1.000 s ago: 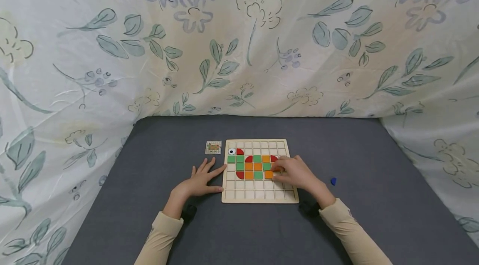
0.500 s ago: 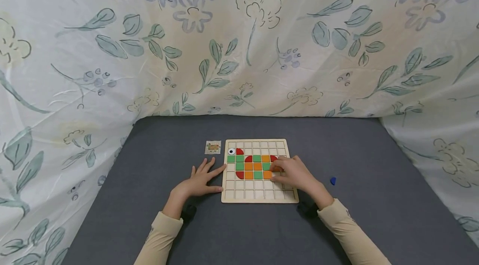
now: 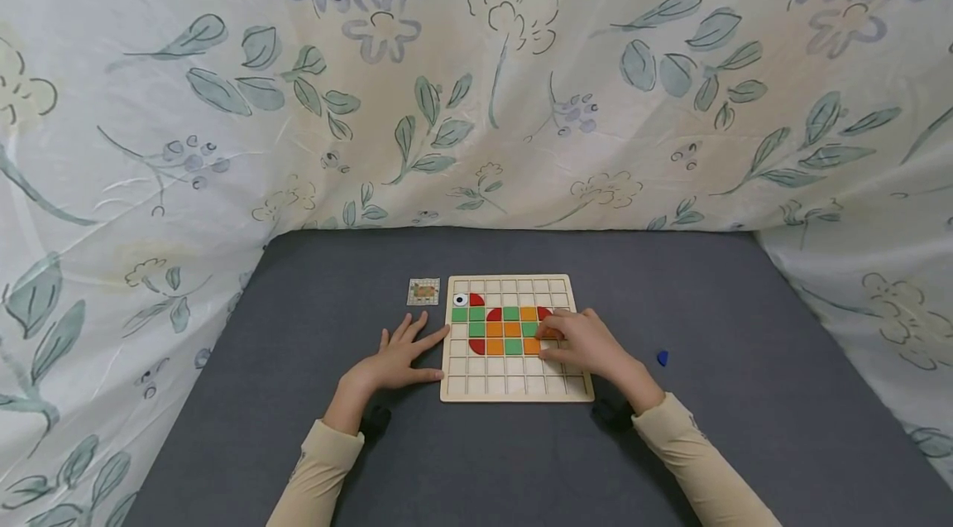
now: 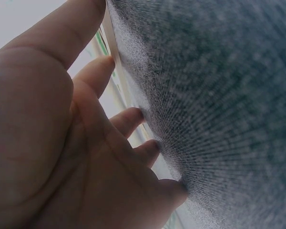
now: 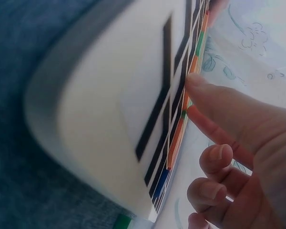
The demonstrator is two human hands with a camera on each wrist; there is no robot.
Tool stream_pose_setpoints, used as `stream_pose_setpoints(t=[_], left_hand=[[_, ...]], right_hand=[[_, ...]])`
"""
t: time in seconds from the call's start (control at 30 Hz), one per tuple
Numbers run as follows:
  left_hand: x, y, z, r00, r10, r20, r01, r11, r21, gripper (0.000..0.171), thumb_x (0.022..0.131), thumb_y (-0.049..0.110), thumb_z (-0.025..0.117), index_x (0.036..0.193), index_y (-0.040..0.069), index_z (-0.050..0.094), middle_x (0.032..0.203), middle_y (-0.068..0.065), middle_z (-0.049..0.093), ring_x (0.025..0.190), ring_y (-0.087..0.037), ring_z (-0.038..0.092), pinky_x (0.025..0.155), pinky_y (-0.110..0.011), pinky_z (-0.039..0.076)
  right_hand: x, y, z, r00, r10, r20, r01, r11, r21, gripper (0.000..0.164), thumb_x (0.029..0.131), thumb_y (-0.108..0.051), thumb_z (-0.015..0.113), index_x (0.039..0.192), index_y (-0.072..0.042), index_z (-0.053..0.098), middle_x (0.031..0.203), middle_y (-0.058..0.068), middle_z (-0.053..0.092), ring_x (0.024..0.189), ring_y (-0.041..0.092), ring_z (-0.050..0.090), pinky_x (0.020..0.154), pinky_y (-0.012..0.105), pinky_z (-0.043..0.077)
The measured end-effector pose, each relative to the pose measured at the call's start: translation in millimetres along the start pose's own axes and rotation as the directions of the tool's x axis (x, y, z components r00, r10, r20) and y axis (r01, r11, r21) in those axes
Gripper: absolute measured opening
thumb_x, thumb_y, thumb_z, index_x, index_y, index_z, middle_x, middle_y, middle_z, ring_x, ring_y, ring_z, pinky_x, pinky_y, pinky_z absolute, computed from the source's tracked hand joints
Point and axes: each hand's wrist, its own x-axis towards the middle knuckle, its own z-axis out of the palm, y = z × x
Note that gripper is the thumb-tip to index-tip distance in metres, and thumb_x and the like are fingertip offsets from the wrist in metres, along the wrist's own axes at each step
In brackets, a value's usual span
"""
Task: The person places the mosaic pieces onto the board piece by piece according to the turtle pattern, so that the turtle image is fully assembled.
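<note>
A wooden grid board (image 3: pixel 514 386) lies on the dark cloth, bearing red, green and orange tiles and an eye tile (image 3: pixel 460 300). My left hand (image 3: pixel 392 363) is spread flat, with index finger and thumb reaching the board's left edge. Over the board's right half, my right hand (image 3: pixel 588 341) pinches with thumb and index finger at an orange tile (image 3: pixel 532 346) in the pattern's lower row. In the right wrist view, the thumb (image 5: pixel 200 83) meets the orange strip while the other fingers curl loosely. Part of the pattern's right end is hidden under this hand.
A small picture card (image 3: pixel 423 292) lies off the board's upper left corner. To the right, a loose blue piece (image 3: pixel 663 358) rests on the cloth. A blue tile (image 5: pixel 160 187) shows on the board in the right wrist view. Floral fabric (image 3: pixel 514 97) hangs behind the table.
My right hand has shifted slightly left, and the orange tile at its fingertips has moved left against the neighbouring green tile. The left hand stays put.
</note>
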Motion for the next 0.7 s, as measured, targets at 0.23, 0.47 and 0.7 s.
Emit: stream_pose_setpoints(t=[0.23, 0.47, 0.7], left_hand=[[-0.5, -0.2, -1.5, 1.000, 0.010, 0.000, -0.010, 1.000, 0.001, 0.076, 0.083, 0.048, 0.064, 0.146, 0.030, 0.028, 0.156, -0.013, 0.008, 0.142, -0.038, -0.006, 0.105, -0.066, -0.004], [-2.1, -0.2, -2.3, 1.000, 0.007, -0.003, -0.007, 1.000, 0.007, 0.076, 0.082, 0.047, 0.065, 0.147, 0.028, 0.028, 0.156, -0.014, 0.008, 0.141, -0.039, -0.005, 0.105, -0.067, -0.004], [-0.5, -0.3, -0.7, 1.000, -0.001, 0.000, 0.001, 1.000, 0.011, 0.076, 0.082, 0.049, 0.064, 0.146, 0.031, 0.028, 0.156, -0.013, 0.008, 0.141, -0.038, -0.005, 0.105, -0.066, -0.004]], right_hand=[[-6.4, 13.3, -7.5, 1.000, 0.021, -0.011, -0.021, 1.000, 0.004, 0.024, 0.074, -0.033, 0.077, 0.093, -0.021, 0.069, 0.068, -0.007, 0.049, 0.058, 0.006, 0.036, 0.063, 0.031, 0.020], [-17.4, 31.3, -14.9, 0.999, 0.049, -0.010, -0.048, 0.999, 0.024, 0.026, 0.075, -0.033, 0.077, 0.097, -0.022, 0.070, 0.065, -0.008, 0.044, 0.055, 0.005, 0.033, 0.062, 0.031, 0.017], [-31.3, 43.8, -21.6, 0.998, 0.056, -0.033, -0.056, 0.998, 0.003, 0.027, 0.073, -0.033, 0.078, 0.095, -0.020, 0.071, 0.063, -0.007, 0.040, 0.052, 0.006, 0.029, 0.061, 0.031, 0.018]])
